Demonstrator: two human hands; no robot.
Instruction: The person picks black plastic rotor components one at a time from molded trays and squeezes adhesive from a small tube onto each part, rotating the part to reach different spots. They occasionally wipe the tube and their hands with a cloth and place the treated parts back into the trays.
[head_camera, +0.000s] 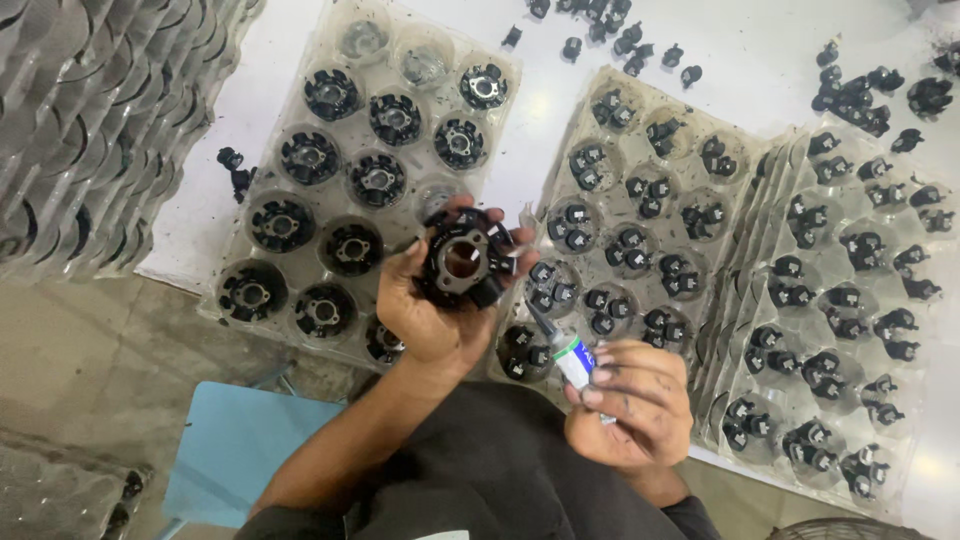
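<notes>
My left hand (430, 310) grips a round black ring-shaped part (463, 258) with a metal centre, holding it above the table between two trays. My right hand (635, 400) is closed on a small glue tube (568, 352) with a white and green body; its dark thin nozzle points up and left toward the ring part, a short way from it. Both hands are smudged dark.
A clear plastic tray (260, 120) on the left holds several black ring parts. Two clear trays (740, 250) on the right hold small black clips in groups. Loose clips (850, 95) lie at the top right. Stacked empty trays (90, 130) sit far left; a blue stool (230, 450) below.
</notes>
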